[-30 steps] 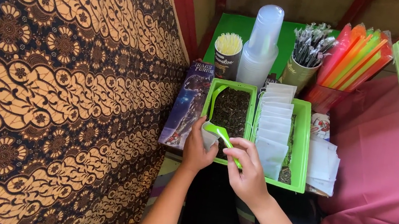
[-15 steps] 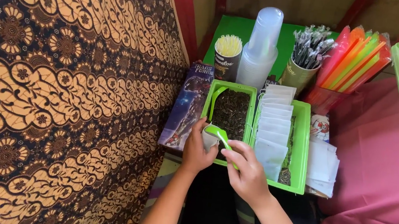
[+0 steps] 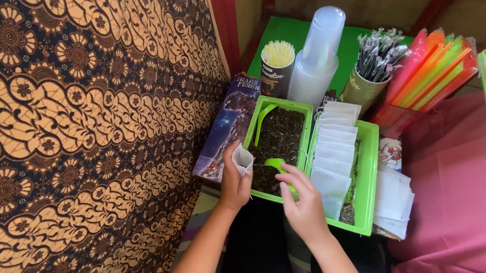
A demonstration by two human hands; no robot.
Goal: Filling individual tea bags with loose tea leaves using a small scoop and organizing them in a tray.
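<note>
My left hand (image 3: 234, 183) holds a small white filter bag (image 3: 242, 158) upright at the near left corner of a green tray (image 3: 309, 110) filled with dark loose tea leaves (image 3: 280, 136). My right hand (image 3: 304, 203) grips a green plastic scoop (image 3: 277, 166), its bowl resting low in the leaves near the tray's front. A second green scoop (image 3: 263, 118) lies along the tray's left wall.
A second green tray (image 3: 368, 173) to the right holds a row of white bags (image 3: 334, 149). More bags (image 3: 392, 200) lie beside it. Behind stand stacked clear cups (image 3: 318, 55), cups of straws (image 3: 277, 65) and sticks (image 3: 374, 66), coloured packets (image 3: 433, 65). Patterned cloth (image 3: 70, 106) fills the left.
The scoop has left the mouth of the bag and dropped to the right into the tea leaves. My left hand has lifted the bag a little and turned it upright.
</note>
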